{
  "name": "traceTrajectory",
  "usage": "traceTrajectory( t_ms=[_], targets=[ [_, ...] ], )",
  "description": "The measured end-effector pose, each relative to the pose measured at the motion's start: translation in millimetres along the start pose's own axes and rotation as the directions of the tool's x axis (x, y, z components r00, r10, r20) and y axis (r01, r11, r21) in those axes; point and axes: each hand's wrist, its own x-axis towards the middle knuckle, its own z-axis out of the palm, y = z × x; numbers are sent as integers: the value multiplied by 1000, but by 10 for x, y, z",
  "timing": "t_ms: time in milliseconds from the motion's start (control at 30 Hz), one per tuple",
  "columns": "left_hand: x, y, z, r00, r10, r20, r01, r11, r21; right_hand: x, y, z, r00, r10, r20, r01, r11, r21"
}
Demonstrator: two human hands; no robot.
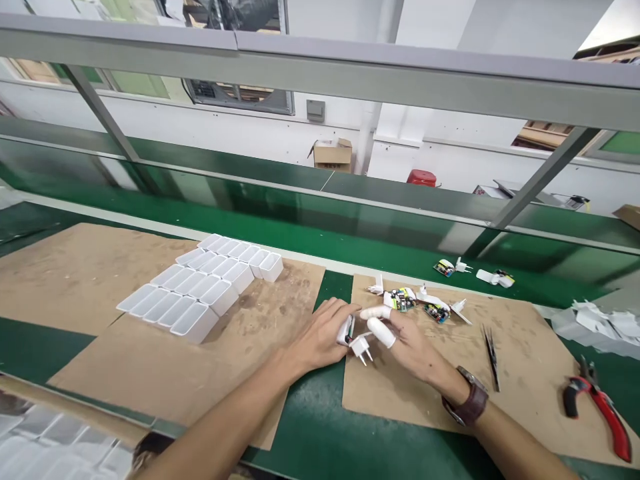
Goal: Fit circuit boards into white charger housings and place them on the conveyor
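Note:
Over the near-left edge of the right cardboard sheet, my left hand [325,333] is wrapped round a small white plastic case [344,331] with its open side toward the right. Something dark, perhaps wire or board, shows inside. A white two-pin plug cover [361,347] sits at the case's open side, pins pointing down. White finger cots cover the thumb and forefinger of my right hand [407,340], which close on the plug cover's edge; the exact contact is partly hidden. Beyond my hands lie circuit boards [400,300] with white plug covers attached.
Rows of white open cases [193,287] stand on the left cardboard [250,373]. Tweezers [491,360] and red-handled pliers [597,407] lie to the right. More board-and-plug pieces [495,277] rest on the green bench behind. White parts fill a container [600,327] at the far right.

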Motion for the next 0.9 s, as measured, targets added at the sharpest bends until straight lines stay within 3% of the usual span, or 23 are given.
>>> traceTrajectory(
  t_ms=[67, 133, 233, 367, 533, 700, 800, 900],
  targets=[
    [-12, 59, 28, 997, 42, 65, -45, 998, 36, -106, -84, 10, 995, 51, 85, -30, 971, -238],
    [-19, 107, 70, 993, 70, 98, -76, 995, 63, -190, -119, 52, 993, 49, 112, 12, 872, -490],
    [-22, 143, 133, 993, 86, 86, -93, 992, 80, -267, -75, 132, 992, -45, 122, 112, 775, -622],
    [-24, 137, 178, 992, 92, 83, -98, 993, 68, -301, 25, 189, 981, -155, 117, 194, 825, -531],
    [-18, 98, 162, 983, 164, 79, -165, 986, 0, -373, 85, 180, 979, -200, 38, 200, 906, -372],
    [1, 90, 107, 976, 187, 108, -185, 982, -35, -635, 163, -24, 988, -154, -21, 148, 974, -170],
    [-2, 101, 78, 980, 153, 124, -152, 988, -14, -765, 224, -160, 977, -169, -126, 155, 981, -116],
    [9, 82, 48, 994, 104, 45, -103, 994, -22, -816, 255, -235, 970, -148, -195, 147, 989, -22]
  ],
)
